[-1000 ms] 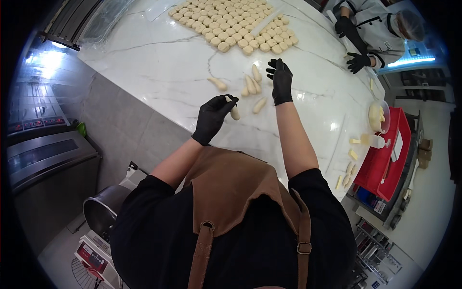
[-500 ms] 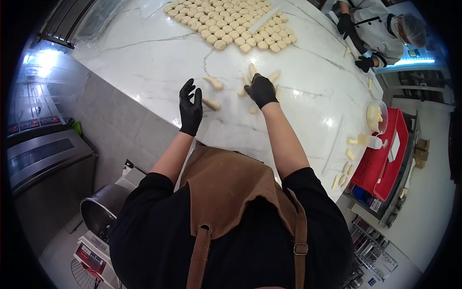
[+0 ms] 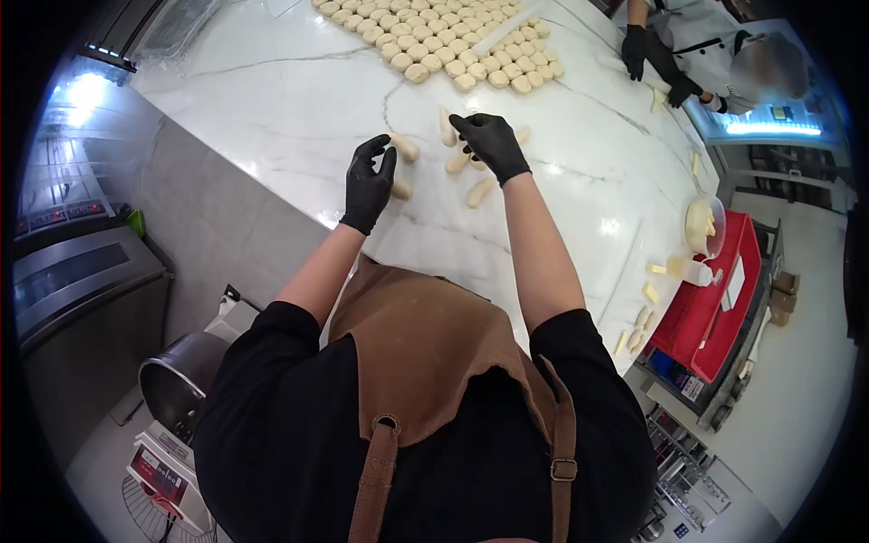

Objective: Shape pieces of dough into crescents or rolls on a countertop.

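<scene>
My left hand (image 3: 369,185), in a black glove, is open with curved fingers. Its fingertips reach the narrow end of a tapered dough piece (image 3: 405,147); a second dough piece (image 3: 401,190) lies beside the thumb, partly covered. My right hand (image 3: 493,147), gloved in black too, pinches a long dough piece (image 3: 447,128) at the fingertips. Under and around that hand are several more rolled pieces, among them a short dough piece (image 3: 457,164) and a slanting dough piece (image 3: 481,192). Some of these are partly hidden by the fingers.
Rows of round dough balls (image 3: 434,41) cover the far part of the marble table (image 3: 272,118). At right stand a bowl (image 3: 704,226), a squeeze bottle (image 3: 690,270), butter-coloured sticks (image 3: 651,293) and a red crate (image 3: 720,303). A co-worker (image 3: 706,45) works at the far right.
My right hand has lifted back from the dough cluster and shifted a long piece leftward. My left hand has moved right, up to the tapered piece. The co-worker's hands have moved.
</scene>
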Demonstrator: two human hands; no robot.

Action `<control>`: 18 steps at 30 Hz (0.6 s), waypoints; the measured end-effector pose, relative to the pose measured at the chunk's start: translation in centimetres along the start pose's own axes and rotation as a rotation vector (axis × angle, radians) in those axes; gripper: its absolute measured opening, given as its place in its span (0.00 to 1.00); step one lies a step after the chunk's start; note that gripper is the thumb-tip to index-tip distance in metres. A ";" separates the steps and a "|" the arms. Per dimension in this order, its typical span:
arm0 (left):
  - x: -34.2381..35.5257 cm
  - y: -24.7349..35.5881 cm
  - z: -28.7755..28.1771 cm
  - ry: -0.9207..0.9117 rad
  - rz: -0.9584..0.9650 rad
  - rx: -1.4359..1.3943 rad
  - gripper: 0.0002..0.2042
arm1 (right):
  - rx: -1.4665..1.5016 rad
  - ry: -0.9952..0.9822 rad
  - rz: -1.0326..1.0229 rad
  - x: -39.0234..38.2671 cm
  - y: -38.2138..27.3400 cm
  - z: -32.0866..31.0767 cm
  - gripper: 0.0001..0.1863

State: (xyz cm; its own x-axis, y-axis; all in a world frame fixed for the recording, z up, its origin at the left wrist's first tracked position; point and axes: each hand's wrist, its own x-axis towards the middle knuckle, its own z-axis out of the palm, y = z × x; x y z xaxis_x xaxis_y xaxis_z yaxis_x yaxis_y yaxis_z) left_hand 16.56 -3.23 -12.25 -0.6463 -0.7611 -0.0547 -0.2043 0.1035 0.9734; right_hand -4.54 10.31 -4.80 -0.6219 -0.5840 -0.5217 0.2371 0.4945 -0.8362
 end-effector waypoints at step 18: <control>1.0 5.6 4.9 -0.261 0.016 -0.354 0.18 | 0.062 0.074 -0.184 -5.8 1.8 -3.3 0.22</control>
State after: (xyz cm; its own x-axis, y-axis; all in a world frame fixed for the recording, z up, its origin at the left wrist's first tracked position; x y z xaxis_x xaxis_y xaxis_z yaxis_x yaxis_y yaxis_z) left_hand 11.21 -0.27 -7.92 -0.8206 -0.5694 -0.0488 0.0427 -0.1462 0.9883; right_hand -2.94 16.71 -2.73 -0.7116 -0.6110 -0.3468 0.1583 0.3415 -0.9265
